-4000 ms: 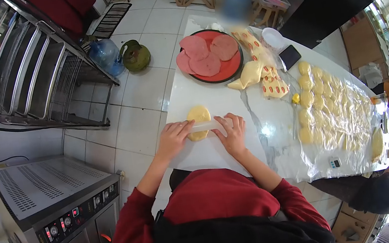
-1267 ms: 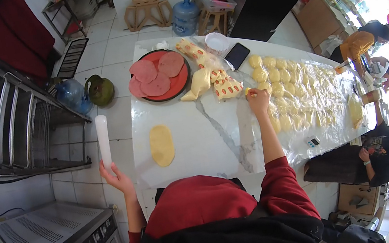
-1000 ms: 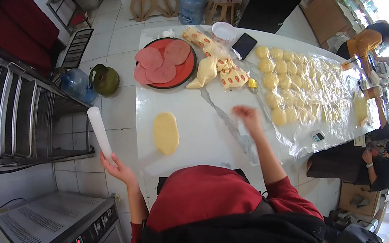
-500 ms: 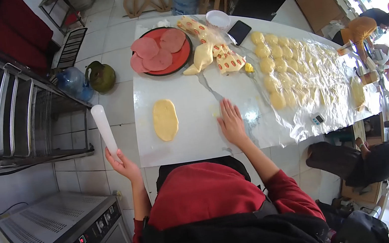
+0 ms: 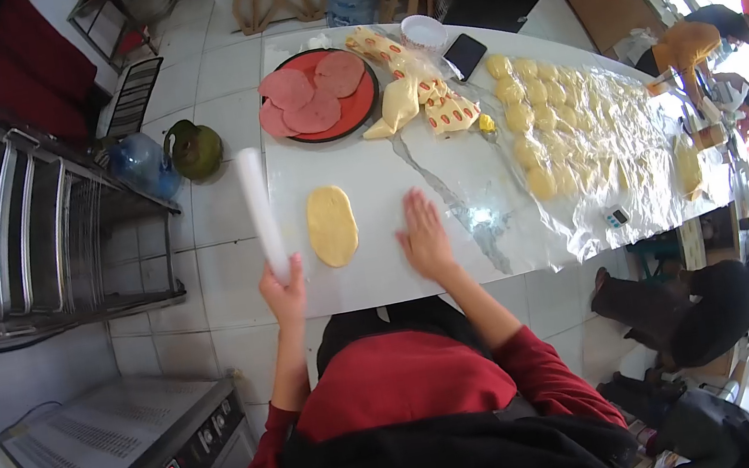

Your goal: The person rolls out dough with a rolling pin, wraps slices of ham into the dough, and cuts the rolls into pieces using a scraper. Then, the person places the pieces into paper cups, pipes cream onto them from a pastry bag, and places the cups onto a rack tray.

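Observation:
My left hand (image 5: 284,291) grips the lower end of a white rolling pin (image 5: 259,203), which points away from me over the table's left edge. To its right, a flat oval piece of dough (image 5: 333,227) lies on the marble-patterned table (image 5: 381,277). On the other side of the dough, my right hand (image 5: 426,238) has its fingers stretched out, palm down and slightly blurred, with nothing in it. Whether that palm touches the tabletop I cannot tell.
Pink round slices lie on a red plate (image 5: 334,124) at the far left. Beside it are a patterned piping bag (image 5: 404,104), a white bowl (image 5: 424,33) and a phone (image 5: 465,56). Plastic film (image 5: 596,162) covers several dough balls. A metal rack (image 5: 53,224) stands left; people work at right.
My left hand has brought the rolling pin rightward, from beside the table to over its left edge. My right hand has shifted a little left toward the dough. The dough keeps its shape.

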Demonstrator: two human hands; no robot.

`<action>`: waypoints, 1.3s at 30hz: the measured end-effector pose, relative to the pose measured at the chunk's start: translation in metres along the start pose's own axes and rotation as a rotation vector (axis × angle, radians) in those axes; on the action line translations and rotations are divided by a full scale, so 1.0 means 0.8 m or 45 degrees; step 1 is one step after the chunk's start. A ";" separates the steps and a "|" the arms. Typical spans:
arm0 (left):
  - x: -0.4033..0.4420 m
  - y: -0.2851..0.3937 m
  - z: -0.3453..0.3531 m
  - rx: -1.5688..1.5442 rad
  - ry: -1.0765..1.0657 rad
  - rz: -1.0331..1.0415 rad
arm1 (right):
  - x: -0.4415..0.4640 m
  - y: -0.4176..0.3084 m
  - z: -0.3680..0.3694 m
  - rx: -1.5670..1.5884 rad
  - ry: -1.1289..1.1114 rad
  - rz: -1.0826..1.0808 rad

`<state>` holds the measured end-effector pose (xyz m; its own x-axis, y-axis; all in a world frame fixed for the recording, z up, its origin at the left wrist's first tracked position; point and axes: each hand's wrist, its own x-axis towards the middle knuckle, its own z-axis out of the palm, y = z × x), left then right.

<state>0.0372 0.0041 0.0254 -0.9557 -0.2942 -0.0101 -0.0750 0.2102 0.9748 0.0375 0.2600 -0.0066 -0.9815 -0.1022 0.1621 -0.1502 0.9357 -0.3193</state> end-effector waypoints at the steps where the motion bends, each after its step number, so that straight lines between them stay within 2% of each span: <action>1: 0.000 0.011 0.005 0.066 -0.080 0.031 | -0.029 -0.006 -0.010 0.026 -0.058 -0.013; 3: -0.001 0.041 0.018 0.189 -0.244 0.097 | -0.080 -0.001 -0.048 0.070 -0.170 -0.034; 6: -0.021 0.054 0.054 0.230 -0.594 0.227 | -0.082 0.023 -0.081 0.682 -0.293 0.700; 8: -0.046 0.072 0.088 0.368 -0.938 0.247 | -0.051 -0.029 -0.106 1.587 0.309 0.768; 9: -0.059 0.082 0.107 0.432 -1.105 0.274 | -0.046 -0.038 -0.108 1.855 0.342 0.917; 11: -0.087 0.104 0.129 0.273 -1.316 0.178 | -0.044 -0.038 -0.118 2.435 0.412 1.170; 14: -0.103 0.147 0.161 0.305 -1.645 0.002 | -0.066 0.036 -0.166 2.872 0.547 0.869; 15: -0.106 0.156 0.173 0.368 -1.746 -0.073 | -0.071 0.058 -0.181 2.893 0.609 0.793; 17: -0.120 0.162 0.201 0.434 -1.829 -0.058 | -0.086 0.100 -0.217 2.929 0.706 0.668; 19: -0.130 0.177 0.230 0.476 -1.843 -0.020 | -0.097 0.149 -0.251 2.644 0.831 0.557; 21: -0.142 0.168 0.255 0.368 -1.861 0.017 | -0.127 0.259 -0.296 2.019 1.372 0.530; 22: -0.144 0.157 0.266 0.320 -1.864 0.043 | -0.154 0.322 -0.326 1.990 1.455 0.541; 23: -0.151 0.150 0.279 0.279 -1.754 0.097 | -0.186 0.395 -0.351 1.983 1.660 0.754; 24: -0.150 0.141 0.291 0.252 -1.639 0.164 | -0.217 0.473 -0.352 1.612 1.725 0.903; 25: -0.147 0.138 0.307 0.326 -1.524 0.121 | -0.241 0.550 -0.351 1.162 1.642 1.348; 27: -0.148 0.135 0.337 0.348 -1.285 0.066 | -0.311 0.708 -0.315 0.458 1.380 1.983; 29: -0.149 0.128 0.373 0.267 -1.027 0.067 | -0.336 0.759 -0.322 0.700 0.847 2.244; 32: -0.156 0.165 0.410 0.081 -0.743 -0.212 | -0.337 0.776 -0.349 0.637 0.474 2.059; 35: -0.163 0.182 0.430 -0.065 -0.533 -0.346 | -0.319 0.805 -0.374 0.515 0.564 1.743; 36: -0.162 0.189 0.435 -0.045 -0.491 -0.360 | -0.310 0.809 -0.372 1.149 1.067 1.165; 37: -0.163 0.194 0.440 -0.093 -0.442 -0.373 | -0.274 0.766 -0.402 1.774 1.422 0.738; 39: -0.163 0.200 0.449 -0.198 -0.346 -0.400 | -0.255 0.743 -0.413 2.220 1.394 0.263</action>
<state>0.0479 0.4107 0.1028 -0.9350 -0.0614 -0.3494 -0.3500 0.0004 0.9367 0.1874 0.9490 0.0793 -0.6328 0.7549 0.1723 -0.6484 -0.3949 -0.6508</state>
